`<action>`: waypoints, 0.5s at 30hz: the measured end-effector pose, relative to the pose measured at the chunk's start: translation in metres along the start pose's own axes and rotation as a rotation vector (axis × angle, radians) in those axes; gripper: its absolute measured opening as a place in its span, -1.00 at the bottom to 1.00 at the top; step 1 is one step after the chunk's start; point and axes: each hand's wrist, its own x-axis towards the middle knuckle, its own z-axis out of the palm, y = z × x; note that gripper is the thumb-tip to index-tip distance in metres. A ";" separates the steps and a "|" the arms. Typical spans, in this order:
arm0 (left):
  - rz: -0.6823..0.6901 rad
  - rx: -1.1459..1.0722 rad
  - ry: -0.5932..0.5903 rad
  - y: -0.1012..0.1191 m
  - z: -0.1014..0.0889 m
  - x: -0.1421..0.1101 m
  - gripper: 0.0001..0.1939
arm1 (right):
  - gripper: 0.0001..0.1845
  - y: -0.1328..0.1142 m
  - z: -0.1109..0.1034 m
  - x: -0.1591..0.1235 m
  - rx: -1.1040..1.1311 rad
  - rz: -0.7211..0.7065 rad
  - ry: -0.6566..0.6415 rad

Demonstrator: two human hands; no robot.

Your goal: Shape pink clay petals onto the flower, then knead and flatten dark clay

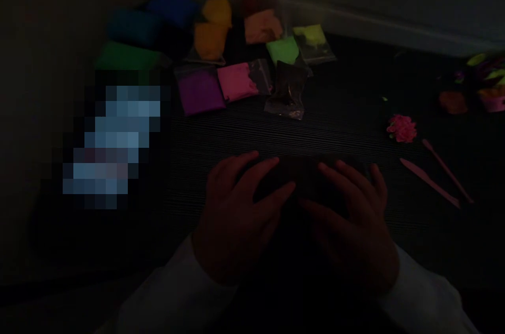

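Observation:
The scene is very dark. My left hand (236,218) and my right hand (351,223) lie side by side on a dark ribbed mat (335,113), fingers stretched forward and spread. Between and under the fingertips is a dark flat thing (303,179) that I cannot make out; both hands touch it. White sleeves cover both wrists. Beyond the hands lie several small bags of coloured clay, among them a purple bag (200,92), a pink bag (236,81) and a dark bag (288,92).
More clay bags in blue, green, orange and yellow-green sit at the back left (213,29). A small pink clay flower (401,128) and two pink modelling tools (430,181) lie right of my hands. Finished clay pieces (481,87) sit at the far right.

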 end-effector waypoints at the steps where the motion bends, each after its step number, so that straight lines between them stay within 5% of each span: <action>1: 0.004 -0.001 -0.008 0.000 0.000 0.001 -0.68 | -0.84 0.000 0.000 0.000 0.004 0.004 -0.010; 15: -0.013 -0.042 -0.033 0.003 -0.002 0.002 -0.72 | -0.78 -0.003 0.001 0.002 0.000 0.049 -0.061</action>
